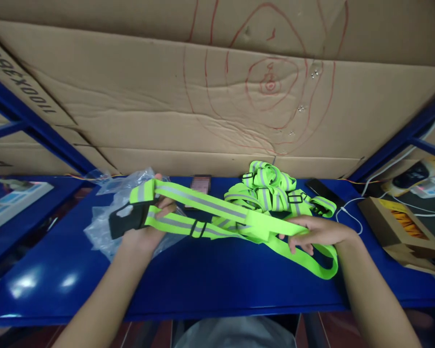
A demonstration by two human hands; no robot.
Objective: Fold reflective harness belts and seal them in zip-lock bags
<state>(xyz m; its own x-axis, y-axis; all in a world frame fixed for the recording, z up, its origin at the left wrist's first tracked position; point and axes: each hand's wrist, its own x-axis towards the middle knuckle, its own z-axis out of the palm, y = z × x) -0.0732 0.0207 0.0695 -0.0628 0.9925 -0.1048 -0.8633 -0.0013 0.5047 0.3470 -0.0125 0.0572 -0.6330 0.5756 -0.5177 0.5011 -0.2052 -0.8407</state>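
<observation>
A neon-green reflective belt point(210, 204) with a grey stripe stretches between my two hands above the blue table. My left hand point(149, 234) is closed around its left end, beside a large black buckle point(131, 223). The fingers partly disappear behind the band. On the lower band sits a black slider point(197, 228). My right hand point(313, 231) grips the other end, the strap passing between thumb and fingers, with a loop hanging below. Behind the belt lies a bundle of similar green reflective straps point(271, 186) with black sliders.
Crumpled clear plastic bags point(105, 220) lie behind my left hand. A black phone point(324, 191), white cables and an opened cardboard box point(402, 232) are on the right. A cardboard panel point(137, 92) with red rings stands along the back, between blue frame posts point(50, 130).
</observation>
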